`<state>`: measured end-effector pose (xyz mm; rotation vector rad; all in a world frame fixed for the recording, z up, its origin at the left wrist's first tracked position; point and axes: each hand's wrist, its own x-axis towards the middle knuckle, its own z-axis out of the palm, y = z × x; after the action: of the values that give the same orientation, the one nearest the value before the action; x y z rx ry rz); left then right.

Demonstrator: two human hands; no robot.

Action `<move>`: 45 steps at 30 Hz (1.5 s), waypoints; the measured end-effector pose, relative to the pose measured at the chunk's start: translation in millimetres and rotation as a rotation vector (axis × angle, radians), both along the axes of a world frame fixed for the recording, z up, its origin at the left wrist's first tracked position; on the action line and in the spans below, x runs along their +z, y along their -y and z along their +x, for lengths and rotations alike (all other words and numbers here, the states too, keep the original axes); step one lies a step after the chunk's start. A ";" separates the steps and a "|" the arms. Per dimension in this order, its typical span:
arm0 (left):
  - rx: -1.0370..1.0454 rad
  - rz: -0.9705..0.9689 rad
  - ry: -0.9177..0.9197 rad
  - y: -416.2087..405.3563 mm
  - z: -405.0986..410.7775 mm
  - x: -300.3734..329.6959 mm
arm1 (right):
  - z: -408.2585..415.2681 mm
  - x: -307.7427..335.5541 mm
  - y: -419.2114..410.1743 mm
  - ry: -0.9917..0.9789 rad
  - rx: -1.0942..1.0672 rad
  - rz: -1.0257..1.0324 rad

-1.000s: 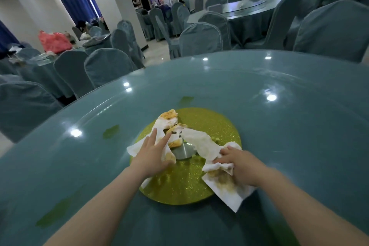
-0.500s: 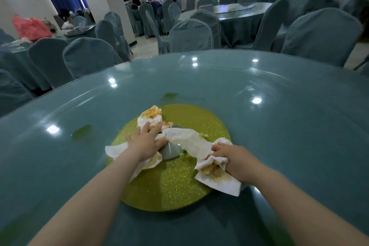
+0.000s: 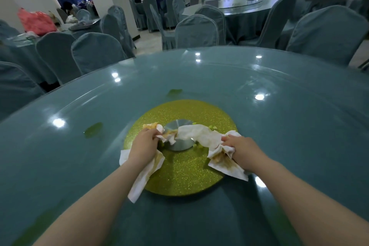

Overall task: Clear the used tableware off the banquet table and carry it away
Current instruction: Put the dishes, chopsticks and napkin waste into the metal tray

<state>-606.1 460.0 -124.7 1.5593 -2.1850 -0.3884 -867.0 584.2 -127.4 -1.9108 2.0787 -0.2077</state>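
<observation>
Left hand point(image 3: 144, 147) gripping stained napkin point(image 3: 146, 168), right hand point(image 3: 242, 151) clutching another napkin point(image 3: 223, 158), both on gold disc point(image 3: 185, 174), glass table point(image 3: 279, 126) bare around

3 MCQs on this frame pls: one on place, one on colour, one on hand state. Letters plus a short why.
1. Where does the silver metal hub sit?
A. at the middle of the glitter disc
B. at the table's far rim
C. on a chair

2. What colour is the glitter disc?
A. red
B. yellow-green
C. white

3. What is the left hand doing?
A. lying flat with straight fingers
B. hanging off the table
C. gripping a soiled paper napkin

Answers:
1 A: the hub lies in the centre of the disc, partly under the napkins.
2 B: the disc shows glittery yellow-green against the teal glass tabletop.
3 C: its fingers curl round the stained napkin; the right hand likewise holds another soiled napkin.
</observation>
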 end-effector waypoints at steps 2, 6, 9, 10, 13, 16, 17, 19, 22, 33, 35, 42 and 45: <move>0.024 -0.010 -0.086 -17.4 10.9 14.2 | 7.7 0.1 -11.7 -0.028 -0.013 -0.017; 0.049 -0.003 -0.193 -54.4 35.6 52.0 | 24.1 10.1 -35.5 0.210 -0.268 -0.103; 0.119 0.037 -0.288 -89.5 62.3 77.7 | 56.4 29.6 -52.7 0.358 -0.310 -0.247; 0.133 0.049 -0.319 -101.9 71.2 85.8 | 71.6 39.6 -58.3 0.411 -0.272 -0.302; 0.166 0.059 -0.435 -138.1 98.4 110.1 | 116.8 71.2 -72.6 0.472 -0.137 -0.354; 0.186 0.016 -0.535 -172.1 131.8 134.1 | 158.8 101.9 -87.2 0.464 -0.048 -0.413; 0.196 0.011 -0.563 -181.9 145.1 141.5 | 173.0 112.4 -92.1 0.456 -0.029 -0.425; 0.220 -0.001 -0.605 -198.9 174.8 153.1 | 203.5 130.9 -101.9 0.427 0.012 -0.438; 0.286 -0.015 -0.636 -220.3 224.3 165.2 | 252.9 153.3 -118.1 0.391 0.103 -0.401; 0.589 -0.065 -0.594 -296.9 455.1 143.5 | 474.5 147.9 -155.6 0.582 0.285 -0.272; 0.640 -0.067 -0.589 -302.1 494.2 140.1 | 513.9 141.0 -153.2 0.625 0.317 -0.241; 0.673 0.051 -0.604 -290.2 576.3 130.2 | 632.4 132.2 -121.5 0.711 0.264 -0.153; 0.601 0.218 -0.584 -293.9 596.0 116.9 | 663.3 121.0 -107.1 0.762 0.245 -0.001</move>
<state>-10.0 753.9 -7.8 1.8288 -1.2048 -0.7772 -203.7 691.3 -6.3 -1.6889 1.3318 -0.7415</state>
